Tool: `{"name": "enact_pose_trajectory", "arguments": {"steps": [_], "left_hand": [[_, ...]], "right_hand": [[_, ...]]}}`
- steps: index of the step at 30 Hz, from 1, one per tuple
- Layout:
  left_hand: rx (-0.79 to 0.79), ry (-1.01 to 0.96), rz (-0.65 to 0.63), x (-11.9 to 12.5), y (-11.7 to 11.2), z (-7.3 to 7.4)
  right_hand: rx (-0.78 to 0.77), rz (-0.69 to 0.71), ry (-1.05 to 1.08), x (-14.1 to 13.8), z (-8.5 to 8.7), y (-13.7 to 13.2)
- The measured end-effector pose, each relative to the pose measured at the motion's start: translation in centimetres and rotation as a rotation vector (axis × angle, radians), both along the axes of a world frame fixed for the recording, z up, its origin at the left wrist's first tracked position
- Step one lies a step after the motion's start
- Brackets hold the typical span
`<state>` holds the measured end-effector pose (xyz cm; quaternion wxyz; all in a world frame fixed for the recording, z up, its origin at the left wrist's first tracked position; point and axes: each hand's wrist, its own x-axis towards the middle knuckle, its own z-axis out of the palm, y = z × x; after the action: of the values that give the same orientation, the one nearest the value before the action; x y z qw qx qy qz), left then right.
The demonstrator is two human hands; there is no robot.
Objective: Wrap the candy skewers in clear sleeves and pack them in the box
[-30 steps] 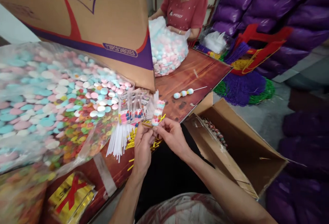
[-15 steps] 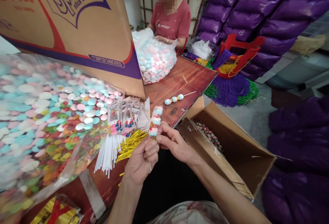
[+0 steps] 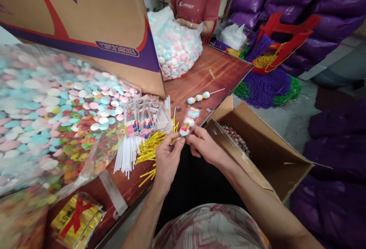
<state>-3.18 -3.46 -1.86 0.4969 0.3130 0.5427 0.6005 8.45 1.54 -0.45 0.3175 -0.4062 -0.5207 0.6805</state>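
My left hand (image 3: 167, 159) and my right hand (image 3: 204, 146) meet at the table's front edge, both pinching the bottom of a wrapped candy skewer (image 3: 189, 121) that stands tilted up to the right. Its clear wrapper holds pink, white and blue sweets. Just left of my left hand lie gold twist ties (image 3: 150, 150), a bundle of white sticks (image 3: 126, 157) and a stack of printed clear wrappers (image 3: 143, 117). An unwrapped candy skewer (image 3: 200, 97) lies on the wooden table (image 3: 211, 77) beyond my hands.
A huge clear bag of pastel and coloured sweets (image 3: 51, 115) fills the left. A big cardboard box (image 3: 85, 24) leans over it. An open carton (image 3: 257, 146) with finished skewers stands right of me. A person in a red shirt (image 3: 196, 1) handles another sweets bag (image 3: 174, 48). Purple sacks (image 3: 314, 8) are piled behind.
Both hands stay on the wrapped skewer, which has shifted right and tilted further. The left hand's fingers moved from a fist to pinching at the wrapper's base.
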Motion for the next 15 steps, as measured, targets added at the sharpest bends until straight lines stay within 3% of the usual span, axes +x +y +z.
{"name": "enact_pose_trajectory", "arguments": {"steps": [2, 4, 7, 10, 12, 15], "left_hand": [[-0.077, -0.190, -0.017, -0.3, 0.3, 0.2], [-0.172, -0.425, -0.046, -0.5, 0.7, 0.4], [-0.283, -0.703, -0.070, -0.8, 1.2, 0.8], [-0.343, -0.849, -0.065, -0.9, 1.3, 1.2], [-0.361, -0.883, -0.064, -0.9, 1.3, 1.5], [-0.358, -0.890, -0.060, -0.7, 1.2, 1.8]], "right_hand": [[-0.148, 0.040, 0.105, 0.2, 0.0, 0.0], [-0.065, -0.008, 0.112, 0.3, -0.4, -0.3], [0.425, -0.169, -0.038, 0.8, -1.1, -0.8], [0.902, -0.185, -0.184, 1.3, -1.7, -0.9], [1.074, -0.174, -0.248, 1.4, -2.0, -0.6], [1.197, -0.211, -0.324, 1.4, -2.0, -0.4]]}}
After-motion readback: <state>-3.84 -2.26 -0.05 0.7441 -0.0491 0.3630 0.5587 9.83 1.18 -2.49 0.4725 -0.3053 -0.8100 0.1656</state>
